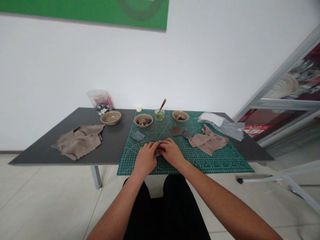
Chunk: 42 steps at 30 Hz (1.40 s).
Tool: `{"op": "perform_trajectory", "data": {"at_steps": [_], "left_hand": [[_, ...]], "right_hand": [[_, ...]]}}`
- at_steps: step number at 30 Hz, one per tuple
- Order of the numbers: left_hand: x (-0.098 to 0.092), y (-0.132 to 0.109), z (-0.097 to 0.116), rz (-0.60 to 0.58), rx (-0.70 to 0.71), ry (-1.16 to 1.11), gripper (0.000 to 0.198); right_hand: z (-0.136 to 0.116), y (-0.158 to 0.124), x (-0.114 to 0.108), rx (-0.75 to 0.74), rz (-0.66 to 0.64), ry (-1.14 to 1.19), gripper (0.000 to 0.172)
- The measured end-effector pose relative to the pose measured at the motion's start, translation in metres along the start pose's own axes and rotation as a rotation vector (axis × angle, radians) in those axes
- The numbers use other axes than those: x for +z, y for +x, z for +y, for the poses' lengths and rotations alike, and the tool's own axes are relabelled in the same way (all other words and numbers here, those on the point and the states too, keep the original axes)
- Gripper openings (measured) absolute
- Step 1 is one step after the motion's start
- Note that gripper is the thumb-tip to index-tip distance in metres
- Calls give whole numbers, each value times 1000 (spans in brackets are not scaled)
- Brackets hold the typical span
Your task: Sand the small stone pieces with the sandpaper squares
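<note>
Bare Forearms (116, 206) Above Black-Clad Knees (175, 196)

The left hand (146, 158) and right hand (172, 152) together grasp a small greyish piece (157, 153) (mostly hidden) near the green mat's (215, 164) front edge; a blue-grey square (138, 135) lies just beyond.

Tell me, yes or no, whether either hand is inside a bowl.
No, the left hand and right hand are together over the green mat, near its front edge.

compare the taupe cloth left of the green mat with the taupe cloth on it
The left taupe cloth lies on the dark grey tabletop, the right taupe cloth on the green gridded mat. The left cloth spreads broadly; the right cloth narrows toward its far end. Both are rumpled.
</note>
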<state>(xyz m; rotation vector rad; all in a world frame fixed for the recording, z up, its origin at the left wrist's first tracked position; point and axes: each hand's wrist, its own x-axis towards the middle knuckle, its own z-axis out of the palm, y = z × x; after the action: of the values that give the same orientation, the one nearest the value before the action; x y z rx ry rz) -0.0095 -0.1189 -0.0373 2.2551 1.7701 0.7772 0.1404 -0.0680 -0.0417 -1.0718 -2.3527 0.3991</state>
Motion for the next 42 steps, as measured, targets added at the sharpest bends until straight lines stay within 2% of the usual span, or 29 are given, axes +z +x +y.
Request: {"op": "perform_trajectory", "data": {"at_steps": [5,9,12,14,17,19,22,23,25,27,29,33,36,40,42], "left_hand": [[2,0,-5,14,30,-7,46],[7,1,-11,49,30,-41,31],[7,1,-14,154,15,-135,26],[5,0,-15,228,-16,-202,25],[2,-2,-15,309,-79,-276,23],[0,-3,-14,344,-111,-316,22],[-2,-4,-13,353,-140,-354,20],[-3,-5,-13,345,-145,-363,21],[-3,-5,-13,318,-153,-376,23],[-2,-5,-14,299,-168,-378,27],[-2,-5,-15,293,-185,-373,29],[-2,-3,-14,279,-210,-368,28],[-4,-2,-11,268,-241,-377,24],[-6,-3,-10,269,-281,-400,20],[-7,-3,-10,277,-288,-397,18]], "right_hand": [[1,-4,-5,104,98,53,20],[-1,0,-5,159,11,7,43],[1,11,-6,201,-61,22,50],[1,17,-9,286,-92,117,47],[-4,21,-24,368,-62,278,25],[-12,20,-41,334,69,255,12],[-23,19,-68,249,263,64,6],[-25,20,-73,214,239,-6,7],[-28,22,-77,156,82,-120,10],[-27,23,-74,138,-124,-180,15],[-23,24,-69,152,-220,-198,16],[-18,20,-68,139,-120,-170,19],[-18,16,-68,164,-189,-200,14],[-21,12,-61,174,-142,-134,14],[-21,11,-55,163,-180,-142,12]]}}
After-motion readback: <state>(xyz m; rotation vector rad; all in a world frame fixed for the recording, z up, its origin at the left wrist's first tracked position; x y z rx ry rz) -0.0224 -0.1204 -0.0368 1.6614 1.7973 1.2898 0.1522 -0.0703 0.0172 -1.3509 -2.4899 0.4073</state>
